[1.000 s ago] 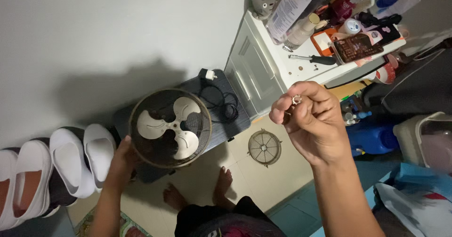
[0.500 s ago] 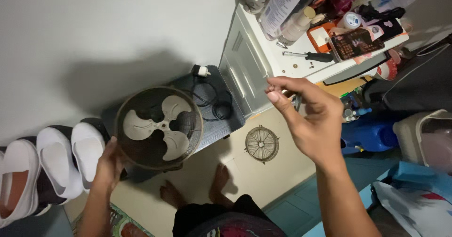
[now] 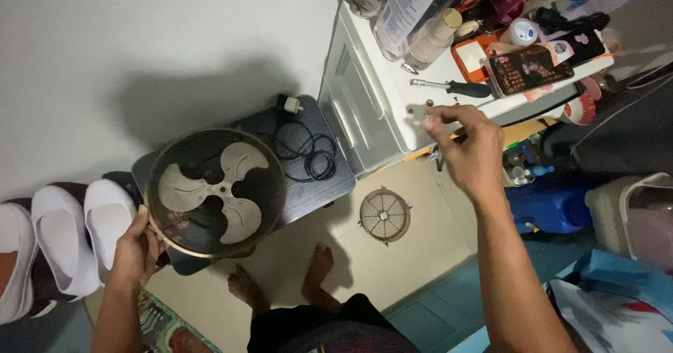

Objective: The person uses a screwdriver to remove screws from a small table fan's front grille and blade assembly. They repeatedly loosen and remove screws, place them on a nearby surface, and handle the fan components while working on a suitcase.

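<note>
- my left hand (image 3: 133, 251) grips the fan (image 3: 216, 192) by its rear guard rim, blades exposed
- front grille (image 3: 385, 215) off, lying on floor
- my right hand (image 3: 468, 145) at the white surface (image 3: 392, 107), fingers pinched narrow; can't tell if holding anything
- screwdriver (image 3: 452, 86) idle; reassembly left

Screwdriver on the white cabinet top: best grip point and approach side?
Take the screwdriver by its thick black handle, at its right end; the thin metal shaft points left. It lies flat, so come from above and pinch across the handle. The right hand hovers just below it, so that side is probably easiest; bottles crowd the far side. The left hand holds the fan.
</note>
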